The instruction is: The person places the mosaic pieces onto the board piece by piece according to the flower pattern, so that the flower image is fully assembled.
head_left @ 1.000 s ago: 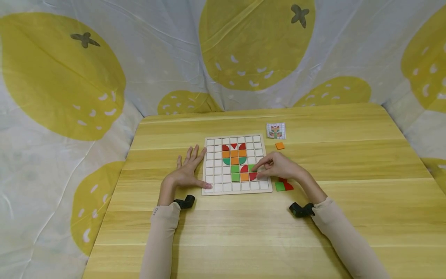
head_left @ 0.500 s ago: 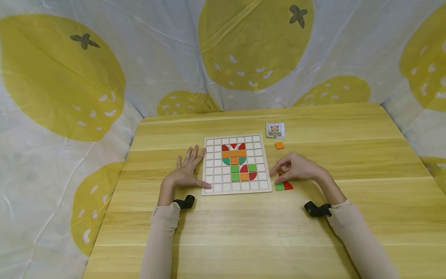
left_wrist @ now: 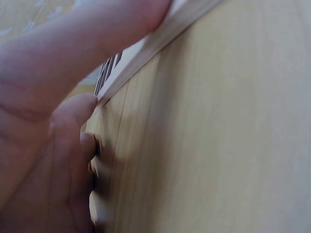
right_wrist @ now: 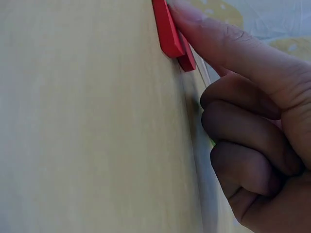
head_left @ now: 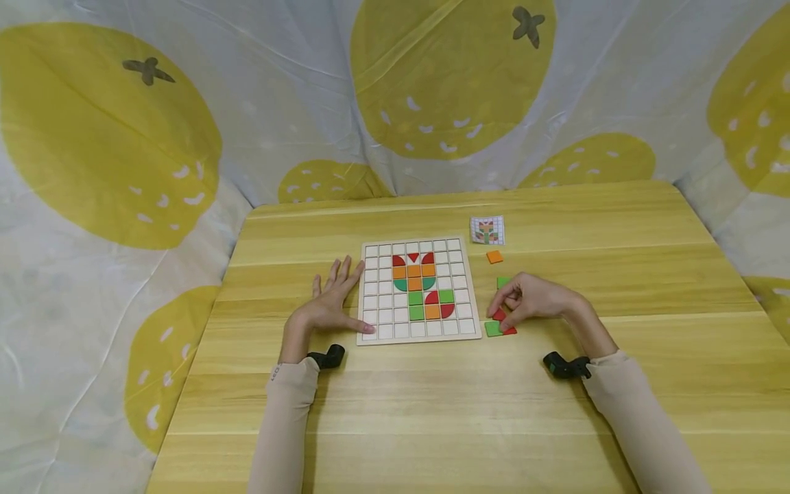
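Observation:
A square wooden grid board lies mid-table with red, orange and green tiles set in its cells. Fingers spread, my left hand rests at the board's left side, the thumb on its lower left corner. In the left wrist view the thumb lies over the board's pale edge. Right of the board, my right hand pinches a red tile between thumb and forefinger, its other fingers curled. Beside it lie a light green tile and another red tile. The right wrist view shows two red pieces at the thumb tip.
A small printed pattern card lies behind the board's right corner, with an orange square tile in front of it. Another green tile shows behind my right hand. A fabric curtain with yellow fruit prints surrounds the wooden table.
My right hand has left the board's tiles and moved right to the loose pieces, where it takes hold of a red tile. A green tile behind it has come into view. The left hand stays put.

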`<state>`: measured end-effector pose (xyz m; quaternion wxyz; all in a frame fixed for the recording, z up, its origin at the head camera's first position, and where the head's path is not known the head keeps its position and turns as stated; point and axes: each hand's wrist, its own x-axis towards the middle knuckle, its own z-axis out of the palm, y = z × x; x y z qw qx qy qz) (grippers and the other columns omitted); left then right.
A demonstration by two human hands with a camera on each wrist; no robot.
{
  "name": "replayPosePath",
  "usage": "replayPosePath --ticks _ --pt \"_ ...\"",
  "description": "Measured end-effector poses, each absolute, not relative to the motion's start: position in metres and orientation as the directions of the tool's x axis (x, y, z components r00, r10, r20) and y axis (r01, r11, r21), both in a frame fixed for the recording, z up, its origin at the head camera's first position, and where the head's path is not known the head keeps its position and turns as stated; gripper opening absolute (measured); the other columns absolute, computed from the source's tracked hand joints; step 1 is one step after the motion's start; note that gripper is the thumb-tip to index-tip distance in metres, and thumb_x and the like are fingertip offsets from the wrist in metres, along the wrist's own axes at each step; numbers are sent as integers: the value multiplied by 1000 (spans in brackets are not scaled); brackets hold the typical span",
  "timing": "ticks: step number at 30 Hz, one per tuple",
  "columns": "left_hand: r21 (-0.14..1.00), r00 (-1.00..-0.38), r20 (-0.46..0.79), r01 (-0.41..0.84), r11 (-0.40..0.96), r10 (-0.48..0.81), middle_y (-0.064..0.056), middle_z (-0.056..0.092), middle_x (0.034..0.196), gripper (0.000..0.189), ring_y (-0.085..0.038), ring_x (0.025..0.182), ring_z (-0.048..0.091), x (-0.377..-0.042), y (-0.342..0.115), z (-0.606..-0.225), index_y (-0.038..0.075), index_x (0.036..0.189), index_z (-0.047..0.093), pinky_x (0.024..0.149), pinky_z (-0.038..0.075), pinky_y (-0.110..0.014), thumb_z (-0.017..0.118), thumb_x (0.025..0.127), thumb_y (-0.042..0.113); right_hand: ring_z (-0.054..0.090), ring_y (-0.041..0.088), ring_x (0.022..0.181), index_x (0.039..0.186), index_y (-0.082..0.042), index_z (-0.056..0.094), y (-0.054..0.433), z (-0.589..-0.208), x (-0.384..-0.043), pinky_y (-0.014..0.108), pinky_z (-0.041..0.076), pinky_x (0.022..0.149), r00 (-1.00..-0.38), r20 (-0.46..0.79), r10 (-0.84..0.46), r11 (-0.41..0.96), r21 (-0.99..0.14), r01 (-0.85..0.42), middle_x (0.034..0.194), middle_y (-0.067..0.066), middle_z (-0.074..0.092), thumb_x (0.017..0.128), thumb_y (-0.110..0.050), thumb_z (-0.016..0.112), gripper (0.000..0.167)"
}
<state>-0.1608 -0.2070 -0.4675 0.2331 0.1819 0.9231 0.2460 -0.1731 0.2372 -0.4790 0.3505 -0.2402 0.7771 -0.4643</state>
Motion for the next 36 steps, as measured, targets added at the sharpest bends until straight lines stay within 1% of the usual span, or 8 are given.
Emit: replayPosePath --ticks 6,11,14,19,21,29,31,36 --pt "532 -828 -343 218 818 444 -12 -26 172 137 -36 159 -27 -162 -208 -470 19 168 -4 120 -21 -71 90 75 53 35 5 57 103 -5 80 237 -482 -174 18 31 55 -709 -325 -625 470 -883 -10 62 -2 46 83 -13 87 22" --pt "533 -828 -347 213 819 441 -11 -26 172 137 -36 159 -27 -161 -208 -469 20 168 -4 120 -21 -71 90 74 53 35 5 58 105 -5 80 237 -480 -175 19 29 55 -739 -317 -595 483 -875 -13 62 -2 45 86 -14 85 22" --pt "539 -828 -344 212 815 443 -12 -25 172 137 -37 159 -26 -161 -207 -469 19 168 -4 119 -21 -71 91 74 52 35 5 59 106 -6 80 236 -480 -174 19 29 55 -721 -308 -621 474 -880 -32 63 -2 43 84 -15 87 25" --pt "543 -828 -340 215 812 447 -13 -25 172 137 -37 159 -26 -161 -207 -469 19 168 -4 119 -21 -72 91 74 51 32 4 58 105 -7 80 230 -480 -172 17 28 55 -657 -290 -696 438 -896 -69 64 -4 39 80 -11 89 28" --pt "544 -828 -339 215 811 447 -12 -25 172 137 -37 159 -26 -161 -207 -469 19 168 -4 119 -21 -71 91 74 51 32 4 57 104 -6 80 229 -480 -171 16 28 55 -653 -287 -701 435 -897 -73 64 -4 40 80 -9 89 26" --pt "545 -829 -340 212 811 445 -12 -25 172 137 -37 159 -26 -160 -207 -468 19 168 -4 120 -21 -71 91 74 51 37 6 59 106 -7 81 232 -477 -172 19 30 55 -777 -283 -563 499 -866 -46 65 -2 45 88 -18 84 21" --pt "542 -828 -342 212 813 444 -11 -25 172 137 -36 159 -26 -160 -206 -467 19 168 -4 120 -21 -71 91 74 51 37 6 60 107 -8 81 232 -477 -173 20 30 56 -789 -278 -548 509 -859 -51 66 -1 46 87 -19 85 24" --pt "543 -827 -342 213 812 446 -12 -25 172 137 -37 159 -26 -161 -208 -469 18 168 -4 119 -21 -72 91 74 52 39 7 61 107 -7 80 229 -475 -171 19 33 57 -778 -285 -560 520 -852 -63 68 0 45 81 -17 89 29"
